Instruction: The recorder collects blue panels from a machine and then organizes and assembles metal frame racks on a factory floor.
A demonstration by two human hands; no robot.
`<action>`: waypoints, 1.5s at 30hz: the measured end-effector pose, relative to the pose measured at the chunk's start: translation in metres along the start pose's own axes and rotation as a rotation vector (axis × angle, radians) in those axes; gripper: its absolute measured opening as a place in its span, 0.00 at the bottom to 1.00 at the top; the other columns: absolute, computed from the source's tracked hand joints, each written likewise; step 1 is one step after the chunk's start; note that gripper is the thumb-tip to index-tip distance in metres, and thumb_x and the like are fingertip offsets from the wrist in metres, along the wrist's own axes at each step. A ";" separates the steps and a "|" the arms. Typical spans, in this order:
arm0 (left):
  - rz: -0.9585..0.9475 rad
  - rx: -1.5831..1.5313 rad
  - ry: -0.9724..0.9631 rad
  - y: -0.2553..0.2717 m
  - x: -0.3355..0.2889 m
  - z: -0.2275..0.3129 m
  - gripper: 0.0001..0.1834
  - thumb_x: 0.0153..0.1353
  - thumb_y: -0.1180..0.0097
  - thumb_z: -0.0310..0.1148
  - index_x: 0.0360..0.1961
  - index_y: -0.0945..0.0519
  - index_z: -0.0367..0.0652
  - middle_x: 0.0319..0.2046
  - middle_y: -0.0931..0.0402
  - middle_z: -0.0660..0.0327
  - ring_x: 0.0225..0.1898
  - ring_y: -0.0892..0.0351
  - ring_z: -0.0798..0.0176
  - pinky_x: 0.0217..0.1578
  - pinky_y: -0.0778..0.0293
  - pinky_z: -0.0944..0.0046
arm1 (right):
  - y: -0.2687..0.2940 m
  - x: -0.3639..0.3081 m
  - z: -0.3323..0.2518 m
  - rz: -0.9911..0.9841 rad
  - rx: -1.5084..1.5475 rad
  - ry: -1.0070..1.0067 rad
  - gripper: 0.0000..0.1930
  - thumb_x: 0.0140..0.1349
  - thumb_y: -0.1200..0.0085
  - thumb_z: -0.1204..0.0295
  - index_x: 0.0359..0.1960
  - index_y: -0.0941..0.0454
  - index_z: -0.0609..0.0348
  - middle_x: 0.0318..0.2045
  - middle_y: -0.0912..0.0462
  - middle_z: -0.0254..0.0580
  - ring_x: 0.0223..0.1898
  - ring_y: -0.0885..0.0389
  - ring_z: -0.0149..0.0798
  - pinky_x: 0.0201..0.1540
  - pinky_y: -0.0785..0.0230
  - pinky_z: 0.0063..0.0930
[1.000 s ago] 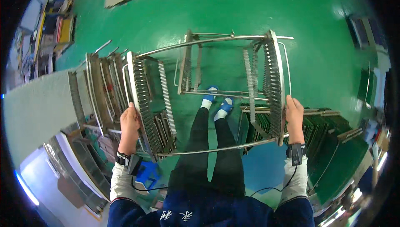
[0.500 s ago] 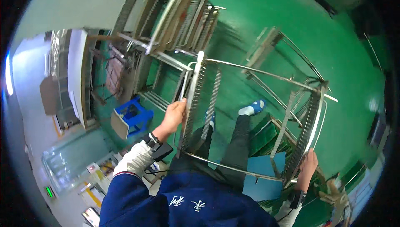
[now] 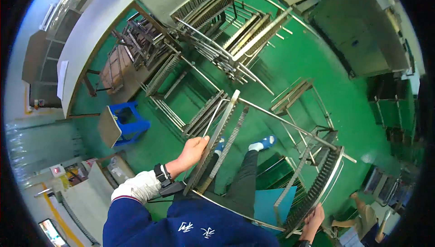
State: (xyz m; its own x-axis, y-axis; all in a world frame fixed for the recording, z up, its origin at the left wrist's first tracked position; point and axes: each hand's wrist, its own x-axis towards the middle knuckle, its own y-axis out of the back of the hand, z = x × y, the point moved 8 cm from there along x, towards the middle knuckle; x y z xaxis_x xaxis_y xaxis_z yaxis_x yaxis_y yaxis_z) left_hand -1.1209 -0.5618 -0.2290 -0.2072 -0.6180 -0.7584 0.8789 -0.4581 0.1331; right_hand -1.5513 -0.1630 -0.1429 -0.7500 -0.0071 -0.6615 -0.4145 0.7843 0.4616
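Both my hands carry a metal rack (image 3: 322,175) with slotted, comb-like side panels joined by thin rods. It is held at waist height in front of my body, tilted, with nothing seen in its slots. My left hand (image 3: 194,151) is closed around the left side frame, fingers partly hidden behind it. At the lower right, my right hand (image 3: 313,219) grips the outer rod of the right panel near its bottom end. On the floor past the held rack stands another slotted rack (image 3: 293,96), partly seen through it.
Several similar racks (image 3: 247,38) are piled ahead, with one more rack (image 3: 163,72) left of them. A blue stool (image 3: 131,127) stands left, near a white-topped table (image 3: 97,31). A blue sheet (image 3: 271,204) lies by my legs. Another person (image 3: 364,215) is at lower right.
My view has shifted, bringing more of the piled racks and the other person into sight. The held rack sits lower in view, and both hands keep their grip.
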 end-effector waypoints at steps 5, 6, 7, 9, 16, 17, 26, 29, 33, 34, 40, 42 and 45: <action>-0.088 -0.128 -0.077 -0.003 -0.012 0.037 0.24 0.72 0.54 0.44 0.19 0.30 0.43 0.14 0.37 0.72 0.17 0.42 0.77 0.17 0.44 0.69 | 0.026 -0.055 -0.037 0.076 0.120 0.147 0.18 0.70 0.51 0.56 0.22 0.37 0.45 0.11 0.47 0.20 0.09 0.52 0.19 0.10 0.62 0.20; -0.083 -0.125 -0.160 -0.006 -0.016 0.052 0.24 0.72 0.54 0.43 0.18 0.31 0.44 0.14 0.36 0.72 0.15 0.42 0.77 0.16 0.45 0.69 | 0.028 -0.069 -0.052 0.089 0.125 0.197 0.19 0.70 0.52 0.54 0.22 0.38 0.45 0.11 0.48 0.20 0.09 0.54 0.19 0.10 0.63 0.20; -0.091 -0.121 -0.216 -0.007 -0.023 0.069 0.24 0.72 0.54 0.43 0.18 0.31 0.44 0.14 0.37 0.72 0.15 0.42 0.77 0.16 0.45 0.69 | 0.030 -0.077 -0.061 0.112 0.149 0.200 0.20 0.70 0.52 0.54 0.21 0.38 0.45 0.11 0.48 0.20 0.09 0.54 0.19 0.10 0.63 0.20; -0.102 -0.112 -0.339 -0.010 -0.036 0.105 0.24 0.72 0.54 0.43 0.18 0.32 0.44 0.14 0.37 0.72 0.15 0.43 0.76 0.16 0.46 0.69 | 0.034 -0.084 -0.083 0.152 0.203 0.211 0.21 0.70 0.52 0.53 0.20 0.39 0.44 0.10 0.48 0.20 0.09 0.55 0.20 0.11 0.63 0.20; 0.215 0.001 -0.694 0.061 -0.049 0.277 0.24 0.71 0.53 0.46 0.19 0.27 0.44 0.16 0.33 0.69 0.18 0.37 0.73 0.21 0.40 0.68 | -0.061 -0.052 -0.178 -0.289 0.576 0.358 0.22 0.73 0.58 0.51 0.19 0.40 0.44 0.09 0.49 0.21 0.09 0.55 0.21 0.11 0.61 0.19; 0.280 0.008 -0.710 0.078 -0.048 0.300 0.24 0.71 0.52 0.47 0.19 0.28 0.44 0.16 0.34 0.70 0.19 0.38 0.74 0.22 0.41 0.69 | -0.093 -0.049 -0.195 -0.392 0.617 0.358 0.22 0.73 0.60 0.52 0.20 0.40 0.44 0.09 0.49 0.21 0.09 0.55 0.21 0.11 0.60 0.19; 0.546 0.183 -1.010 0.177 0.013 0.473 0.24 0.69 0.49 0.45 0.18 0.26 0.39 0.13 0.35 0.71 0.17 0.40 0.76 0.19 0.44 0.69 | -0.344 -0.096 -0.321 -0.863 0.730 0.314 0.23 0.72 0.59 0.50 0.21 0.39 0.48 0.11 0.47 0.23 0.11 0.51 0.23 0.14 0.56 0.20; 0.641 0.310 -1.072 0.211 0.060 0.523 0.25 0.68 0.48 0.45 0.18 0.24 0.37 0.12 0.33 0.66 0.16 0.37 0.72 0.20 0.40 0.65 | -0.407 -0.094 -0.346 -0.898 0.750 0.302 0.23 0.72 0.57 0.49 0.21 0.38 0.49 0.11 0.46 0.23 0.10 0.49 0.23 0.14 0.55 0.20; 0.724 0.529 -1.087 0.228 0.141 0.552 0.26 0.65 0.46 0.47 0.17 0.23 0.37 0.12 0.31 0.56 0.16 0.34 0.64 0.22 0.36 0.59 | -0.474 -0.078 -0.364 -0.874 0.697 0.244 0.23 0.71 0.56 0.48 0.23 0.38 0.50 0.12 0.45 0.25 0.12 0.48 0.24 0.15 0.52 0.21; 0.742 0.571 -1.063 0.232 0.157 0.560 0.26 0.65 0.46 0.47 0.17 0.22 0.36 0.12 0.30 0.54 0.16 0.34 0.62 0.22 0.36 0.58 | -0.493 -0.070 -0.363 -0.895 0.673 0.235 0.23 0.70 0.55 0.49 0.24 0.37 0.51 0.12 0.45 0.26 0.12 0.47 0.25 0.16 0.51 0.22; 0.760 0.822 -0.900 0.241 0.278 0.560 0.25 0.62 0.47 0.49 0.25 0.18 0.35 0.25 0.24 0.41 0.30 0.22 0.39 0.31 0.30 0.47 | -0.568 -0.022 -0.340 -0.864 0.394 0.218 0.19 0.72 0.57 0.54 0.30 0.32 0.56 0.16 0.34 0.33 0.17 0.32 0.33 0.22 0.32 0.33; 0.722 0.829 -0.825 0.237 0.313 0.548 0.24 0.62 0.46 0.49 0.25 0.18 0.35 0.26 0.23 0.41 0.31 0.21 0.39 0.33 0.29 0.47 | -0.581 -0.012 -0.331 -0.852 0.335 0.172 0.17 0.72 0.56 0.57 0.32 0.31 0.58 0.19 0.29 0.36 0.19 0.28 0.36 0.25 0.27 0.36; 0.663 0.854 -0.807 0.219 0.348 0.550 0.23 0.61 0.46 0.48 0.25 0.18 0.35 0.26 0.23 0.40 0.32 0.21 0.39 0.34 0.29 0.47 | -0.591 0.010 -0.325 -0.763 0.273 0.110 0.16 0.71 0.55 0.60 0.32 0.29 0.61 0.20 0.26 0.38 0.19 0.25 0.35 0.24 0.26 0.31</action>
State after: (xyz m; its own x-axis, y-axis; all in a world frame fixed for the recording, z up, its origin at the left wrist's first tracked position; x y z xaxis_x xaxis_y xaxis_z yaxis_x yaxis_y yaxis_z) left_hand -1.2367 -1.2283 -0.1131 -0.3036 -0.9412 0.1481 0.4319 0.0026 0.9019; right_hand -1.4816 -0.8281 -0.2295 -0.3645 -0.6496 -0.6672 -0.7016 0.6627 -0.2619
